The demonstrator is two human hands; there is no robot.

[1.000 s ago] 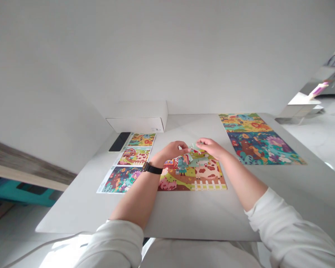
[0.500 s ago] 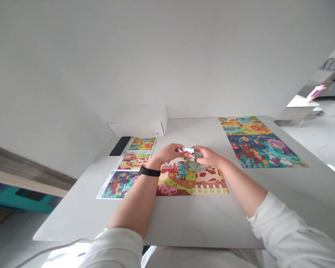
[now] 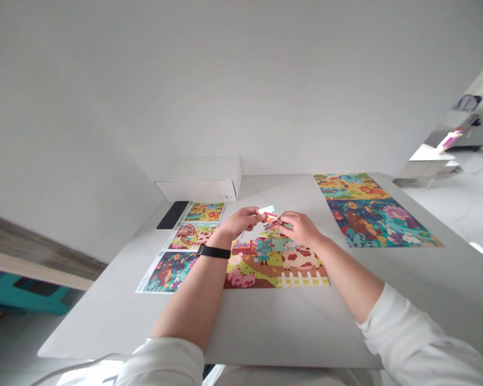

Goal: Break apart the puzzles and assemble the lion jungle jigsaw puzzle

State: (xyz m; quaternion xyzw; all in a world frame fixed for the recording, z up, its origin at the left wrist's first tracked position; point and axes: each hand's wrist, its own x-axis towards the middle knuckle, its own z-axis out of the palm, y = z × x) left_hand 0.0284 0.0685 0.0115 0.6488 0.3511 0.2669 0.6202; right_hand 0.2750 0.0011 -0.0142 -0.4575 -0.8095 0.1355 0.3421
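Item: farm puzzle [image 3: 251,277], flat on the table [image 3: 285,332] between the forearms; we list its lower part, with pig, fence and cow, as joined. The top edge is partly hidden by the hands; the barn seems to lack its upper part, so we judge the top strip outstanding.

Item: loose pieces [image 3: 270,217], raised over that edge; count unclear. The left hand [image 3: 243,221] pinches them between thumb and fingers; the right hand [image 3: 300,227] pinches at their other side, perhaps on a separate piece, we cannot tell.

Item: 2 panels, safari [image 3: 352,186] and dark jungle [image 3: 384,222]; both look complete to us.

Item: printed sheet [image 3: 146,284], 3 small pictures, the farm in the middle.
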